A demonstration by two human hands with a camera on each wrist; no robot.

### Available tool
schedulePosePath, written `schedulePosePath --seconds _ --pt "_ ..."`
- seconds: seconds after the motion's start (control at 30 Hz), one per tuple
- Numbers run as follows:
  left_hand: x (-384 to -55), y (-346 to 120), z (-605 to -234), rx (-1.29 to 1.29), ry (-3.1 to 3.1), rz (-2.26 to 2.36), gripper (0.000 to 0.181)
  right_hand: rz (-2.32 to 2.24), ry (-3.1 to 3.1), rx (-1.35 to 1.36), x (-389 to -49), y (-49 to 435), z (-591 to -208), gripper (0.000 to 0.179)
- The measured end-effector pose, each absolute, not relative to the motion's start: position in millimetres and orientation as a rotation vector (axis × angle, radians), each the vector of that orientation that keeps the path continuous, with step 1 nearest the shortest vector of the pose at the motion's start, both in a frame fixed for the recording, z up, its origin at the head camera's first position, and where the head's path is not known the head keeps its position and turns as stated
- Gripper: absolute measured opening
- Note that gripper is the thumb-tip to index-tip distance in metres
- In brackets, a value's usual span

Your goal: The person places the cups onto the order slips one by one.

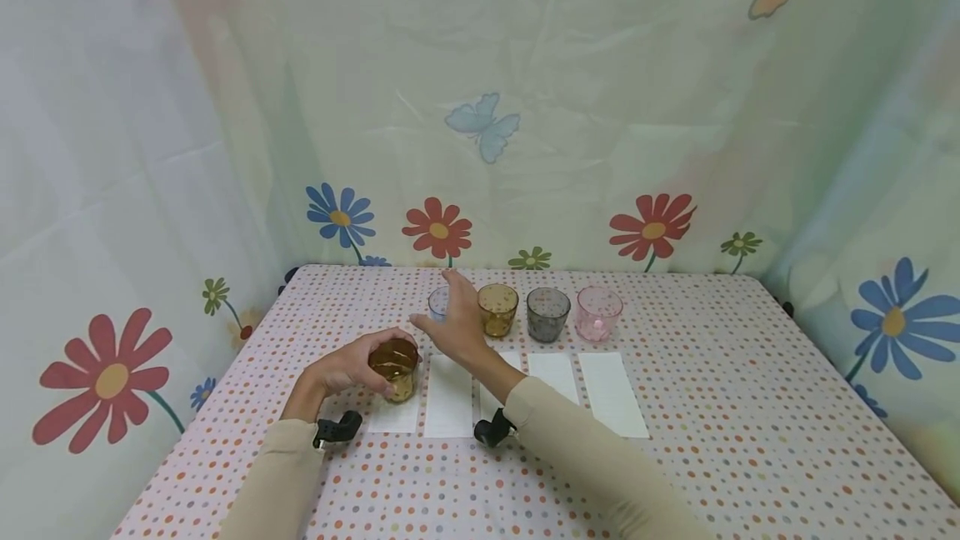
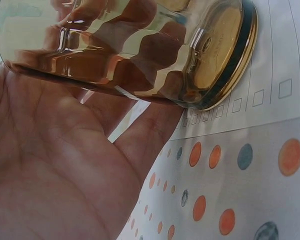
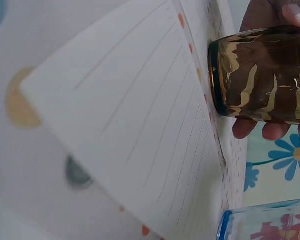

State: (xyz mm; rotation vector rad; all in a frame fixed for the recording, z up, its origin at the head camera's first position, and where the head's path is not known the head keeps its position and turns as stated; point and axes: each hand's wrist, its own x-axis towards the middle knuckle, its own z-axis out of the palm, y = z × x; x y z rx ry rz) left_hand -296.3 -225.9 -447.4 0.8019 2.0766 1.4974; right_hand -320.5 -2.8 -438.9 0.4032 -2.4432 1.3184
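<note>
My left hand (image 1: 345,367) grips an amber glass cup (image 1: 402,387), thumb on the near side and fingers around the far side. The cup is over the leftmost white paper sheet (image 1: 393,419); in the left wrist view its thick base (image 2: 217,55) is tilted toward the lined paper. My right hand (image 1: 463,325) reaches forward with its fingers extended and thumb spread to the left. It overlaps a pale blue glass cup (image 1: 437,303), which also shows at the lower corner of the right wrist view. Between the right thumb and fingers I see nothing held.
Right of the right hand, a second amber cup (image 1: 498,311), a grey cup (image 1: 548,315) and a pink cup (image 1: 598,313) stand in a row. Several lined sheets, among them the rightmost sheet (image 1: 615,397), lie before them on the dotted tablecloth (image 1: 720,407). A flowered curtain (image 1: 585,148) hangs behind.
</note>
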Motion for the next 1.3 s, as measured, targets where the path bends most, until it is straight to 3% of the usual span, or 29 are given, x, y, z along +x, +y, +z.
schedulePosePath --seconds 0.63,0.93,1.3 --pt "-296 -225 -448 0.806 2.094 1.489 0.076 1.309 -2.535 0.267 -330 -8 -447 0.073" --pt "-295 -227 -447 0.807 2.065 1.520 0.076 1.377 -2.491 0.217 -332 -12 -448 0.073" --pt "-297 -226 -449 0.835 2.066 1.515 0.073 1.105 -2.600 0.249 -337 -11 -455 0.074"
